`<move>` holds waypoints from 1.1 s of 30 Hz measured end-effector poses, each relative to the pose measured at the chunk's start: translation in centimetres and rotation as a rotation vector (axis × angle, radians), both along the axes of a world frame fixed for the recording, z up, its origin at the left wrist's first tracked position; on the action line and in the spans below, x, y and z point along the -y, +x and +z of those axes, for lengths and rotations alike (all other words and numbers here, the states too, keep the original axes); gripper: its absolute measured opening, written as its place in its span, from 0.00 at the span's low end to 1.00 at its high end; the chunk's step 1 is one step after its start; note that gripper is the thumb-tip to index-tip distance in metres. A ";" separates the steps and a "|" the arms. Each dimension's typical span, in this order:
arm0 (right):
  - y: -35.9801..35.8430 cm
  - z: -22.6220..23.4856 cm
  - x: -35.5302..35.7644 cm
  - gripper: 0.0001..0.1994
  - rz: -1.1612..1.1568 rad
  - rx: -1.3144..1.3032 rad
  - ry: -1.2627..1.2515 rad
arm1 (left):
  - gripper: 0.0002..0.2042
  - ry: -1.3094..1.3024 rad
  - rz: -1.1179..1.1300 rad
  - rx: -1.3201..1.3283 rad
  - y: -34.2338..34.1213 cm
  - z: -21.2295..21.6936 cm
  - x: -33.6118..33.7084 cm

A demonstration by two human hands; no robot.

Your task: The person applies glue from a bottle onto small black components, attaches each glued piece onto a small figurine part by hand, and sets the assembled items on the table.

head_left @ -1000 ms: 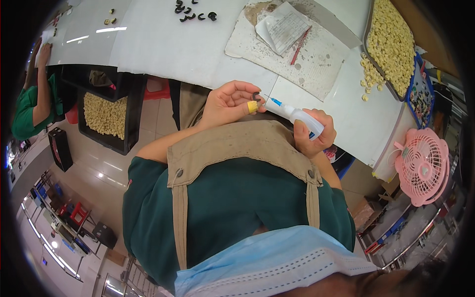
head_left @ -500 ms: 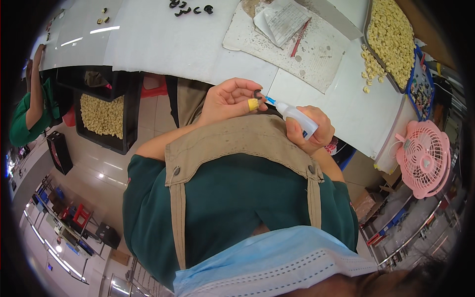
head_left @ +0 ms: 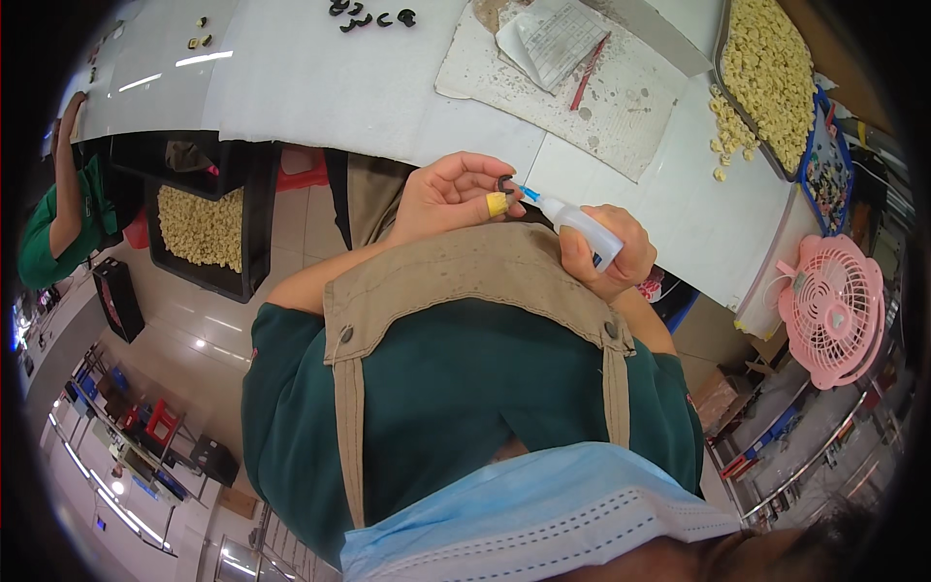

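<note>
A long worktable (head_left: 320, 87), heaped yellow pieces (head_left: 766, 87) and a co-worker (head_left: 56, 233) mark this as a workshop.

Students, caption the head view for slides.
Left hand holds a dark piece; right hand points a blue-tipped bottle at it.

The head camera looks steeply down through a wide fisheye lens (straight edges become bent toward the rim). Very near it is the blue mask (head_left: 543, 509); the left hand (head_left: 448, 201), right hand (head_left: 621, 254) and white table (head_left: 310, 92) are farther.
</note>
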State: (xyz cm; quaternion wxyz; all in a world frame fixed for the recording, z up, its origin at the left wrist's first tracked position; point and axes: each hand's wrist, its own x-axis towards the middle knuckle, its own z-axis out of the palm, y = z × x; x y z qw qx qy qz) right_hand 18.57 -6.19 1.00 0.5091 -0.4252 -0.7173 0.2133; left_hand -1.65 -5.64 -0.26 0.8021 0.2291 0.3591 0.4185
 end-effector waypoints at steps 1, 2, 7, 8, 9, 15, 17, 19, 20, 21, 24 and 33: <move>0.0 0.0 0.0 0.17 -0.006 0.005 -0.002 | 0.13 -0.001 0.000 0.000 0.0 0.0 0.0; 0.1 -0.1 -0.1 0.17 -0.007 0.003 0.006 | 0.13 -0.004 0.000 -0.001 0.0 0.0 0.0; 0.2 -0.2 0.1 0.17 -0.024 -0.004 -0.008 | 0.13 -0.026 0.014 0.015 0.1 0.1 0.0; 0.2 -0.2 0.1 0.17 -0.024 0.001 -0.009 | 0.13 -0.026 0.011 0.014 0.1 0.1 0.0; 0.2 -0.2 0.2 0.17 -0.022 -0.002 -0.005 | 0.13 -0.025 0.008 0.013 0.1 0.1 0.0; 0.3 -0.2 0.3 0.17 -0.033 -0.004 0.002 | 0.13 0.021 0.023 0.016 0.1 -0.2 0.2; 0.4 -0.2 0.3 0.17 -0.031 0.002 0.014 | 0.13 0.038 0.038 0.000 0.1 -0.4 0.2; 0.4 -0.2 0.4 0.17 -0.025 0.009 0.038 | 0.13 0.057 0.054 -0.016 0.1 -0.5 0.3; 0.3 -0.3 0.4 0.17 -0.025 0.008 0.017 | 0.13 0.085 0.055 -0.031 0.2 -0.6 0.3; 0.3 -0.3 0.4 0.17 -0.020 0.004 0.013 | 0.13 0.112 0.056 -0.045 0.2 -0.6 0.3; 0.2 -0.2 0.3 0.16 0.006 -0.020 0.014 | 0.13 0.137 0.069 -0.053 0.3 -0.7 0.3; -0.1 -0.1 0.3 0.15 -0.019 0.008 0.004 | 0.12 0.140 0.061 -0.039 0.2 -0.7 0.4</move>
